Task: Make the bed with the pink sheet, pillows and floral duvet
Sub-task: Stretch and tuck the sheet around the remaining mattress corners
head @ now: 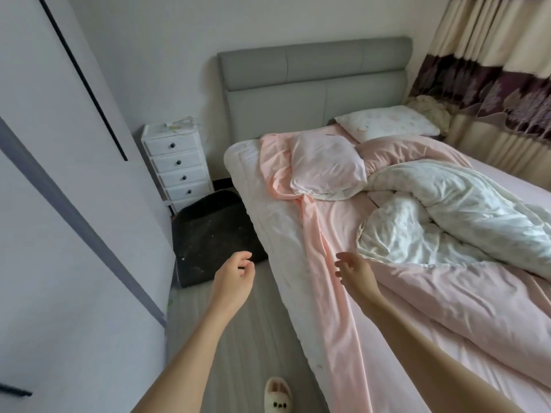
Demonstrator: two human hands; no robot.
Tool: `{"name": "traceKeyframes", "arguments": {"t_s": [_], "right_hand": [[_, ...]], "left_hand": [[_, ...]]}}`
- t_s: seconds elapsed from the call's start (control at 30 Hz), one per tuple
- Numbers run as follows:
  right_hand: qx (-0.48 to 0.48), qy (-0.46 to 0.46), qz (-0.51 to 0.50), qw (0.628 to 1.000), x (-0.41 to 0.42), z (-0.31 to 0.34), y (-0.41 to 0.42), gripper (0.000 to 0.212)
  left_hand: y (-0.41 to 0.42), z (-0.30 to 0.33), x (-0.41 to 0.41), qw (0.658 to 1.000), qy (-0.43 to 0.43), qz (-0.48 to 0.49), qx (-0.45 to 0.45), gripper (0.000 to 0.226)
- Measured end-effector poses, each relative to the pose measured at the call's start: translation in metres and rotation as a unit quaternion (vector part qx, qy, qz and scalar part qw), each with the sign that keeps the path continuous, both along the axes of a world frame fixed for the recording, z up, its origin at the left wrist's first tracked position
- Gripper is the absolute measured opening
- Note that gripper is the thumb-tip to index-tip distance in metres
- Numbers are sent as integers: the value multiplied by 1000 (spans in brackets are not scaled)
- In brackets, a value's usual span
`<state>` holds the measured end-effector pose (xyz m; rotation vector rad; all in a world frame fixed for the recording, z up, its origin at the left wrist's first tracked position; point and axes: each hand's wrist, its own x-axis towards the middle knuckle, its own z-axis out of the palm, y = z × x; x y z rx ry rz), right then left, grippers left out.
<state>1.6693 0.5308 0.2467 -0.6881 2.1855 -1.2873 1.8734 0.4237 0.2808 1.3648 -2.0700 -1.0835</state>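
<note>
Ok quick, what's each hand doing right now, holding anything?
Left hand: open, fingers loosely curled, holding nothing, over the floor beside the bed.
Right hand: open, holding nothing, over the pink sheet at the mattress edge.

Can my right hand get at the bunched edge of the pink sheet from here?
Probably yes. The right hand hovers open just beside the pink sheet, with nothing between them.

We see both arms reaching fwd beside the unmade bed (268, 234). Left hand (234, 277) hangs over the floor, fingers loosely curled, holding nothing; right hand (354, 271) hovers above the bunched pink sheet (325, 263), fingers relaxed. Floral duvet (447, 216) lies crumpled mid-bed; one pillow (326, 166) sits askew, a 2nd pillow (387, 123) near the headboard (313, 84). White drawers (179, 165) stand at left.
</note>
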Motion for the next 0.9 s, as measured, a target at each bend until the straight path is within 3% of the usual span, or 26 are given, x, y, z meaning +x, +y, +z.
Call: {"name": "traceKeyframes", "arguments": {"t_s": [0.3,0.53,0.9], "right_hand": [[50,-60,-57,995,-87,-40,-184,38],[103,-71,-74,989,-133,-63,-254,37],[187,-116,-195,956,-192,-145,-421,38]], "left_hand": [[-214,-16,-98,996,-69,-57,27,34],[-311,-42,-157,987,-93,-93,91,34],[-508,-131,-298,941,-193,-251,118,39]]}}
